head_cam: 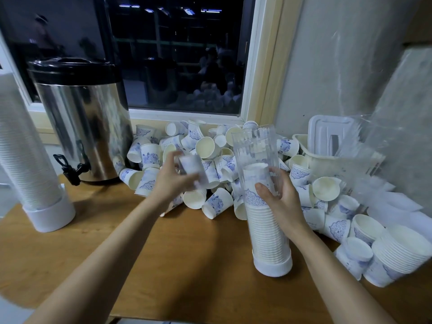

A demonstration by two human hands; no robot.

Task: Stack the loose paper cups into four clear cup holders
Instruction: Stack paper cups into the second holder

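A blurred paper cup point(192, 168) is held by the left hand point(172, 184); the part-filled clear holder point(255, 146) is gripped by the right hand point(284, 199).

wooden table point(182, 249) carries loose paper cups point(217, 203); two cup holders point(272, 268) point(50, 217); steel urn point(86, 127).

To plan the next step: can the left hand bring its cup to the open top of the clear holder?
Probably yes. The left hand holds the cup close beside the clear holder; nothing covers its open top, and the right hand grips it lower down, clear of the mouth.
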